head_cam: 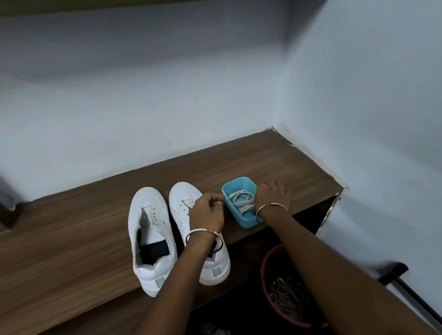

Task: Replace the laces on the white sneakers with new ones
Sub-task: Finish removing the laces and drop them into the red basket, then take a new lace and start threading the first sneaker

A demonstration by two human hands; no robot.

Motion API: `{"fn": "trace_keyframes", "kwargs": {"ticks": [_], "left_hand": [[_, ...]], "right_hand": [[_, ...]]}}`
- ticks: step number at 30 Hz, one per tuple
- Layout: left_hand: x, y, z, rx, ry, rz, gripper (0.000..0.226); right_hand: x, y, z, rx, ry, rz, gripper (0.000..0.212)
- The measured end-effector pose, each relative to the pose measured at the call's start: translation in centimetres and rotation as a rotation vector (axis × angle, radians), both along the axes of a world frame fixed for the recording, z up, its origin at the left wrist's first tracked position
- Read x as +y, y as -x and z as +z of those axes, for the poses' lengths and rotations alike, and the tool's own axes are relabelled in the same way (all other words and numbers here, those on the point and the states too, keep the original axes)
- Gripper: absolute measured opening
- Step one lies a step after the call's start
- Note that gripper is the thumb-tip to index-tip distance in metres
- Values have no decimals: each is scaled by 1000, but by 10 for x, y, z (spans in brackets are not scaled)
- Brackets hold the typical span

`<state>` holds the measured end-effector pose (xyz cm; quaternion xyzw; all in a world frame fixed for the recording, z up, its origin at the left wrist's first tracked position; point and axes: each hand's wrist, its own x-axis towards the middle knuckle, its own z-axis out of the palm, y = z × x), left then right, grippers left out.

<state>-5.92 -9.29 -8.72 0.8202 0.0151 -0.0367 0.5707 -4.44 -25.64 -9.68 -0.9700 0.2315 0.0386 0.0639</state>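
Two white sneakers stand side by side on the wooden counter, toes to the wall. The left sneaker (151, 238) shows bare eyelets. My left hand (207, 213) hovers over the right sneaker (184, 207), its fingers curled and pinching what looks like a pale lace end beside the rim of a blue container (244, 222). Pale new laces (242, 199) lie coiled in that container. My right hand (272, 193) rests palm down on the counter against the container's right side, fingers relaxed.
The counter (59, 254) ends in a wall corner at the right. Below its front edge stands a reddish-brown bucket (268, 277) with dark old laces (288, 294) in it. A black rod (410, 291) leans at the lower right.
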Motion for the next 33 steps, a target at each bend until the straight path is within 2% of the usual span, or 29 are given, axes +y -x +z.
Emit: {"fn": "trace_keyframes", "kwargs": {"ticks": [7, 13, 18, 21, 24, 27, 31, 33], "left_hand": [[2, 3, 3, 29, 113, 8, 30], [6, 13, 23, 9, 183, 21, 19], [11, 31, 51, 53, 317, -97, 32], [21, 42, 58, 125, 375, -190, 33], [40, 55, 60, 128, 320, -242, 24], [60, 67, 59, 130, 310, -240, 9], [85, 76, 61, 110, 280, -229, 8], [103, 76, 63, 50, 170, -186, 18]], "right_hand": [[-4, -3, -1, -153, -19, -60, 21], [-9, 10, 48, -337, -285, -19, 13], [15, 43, 94, -423, -639, 93, 12], [36, 56, 94, -407, -938, 10, 11], [59, 72, 93, -313, -1236, -59, 20], [79, 85, 95, -296, -1438, -74, 4], [96, 96, 96, -292, -1593, -125, 8], [103, 101, 99, -313, -1700, -175, 15]]}}
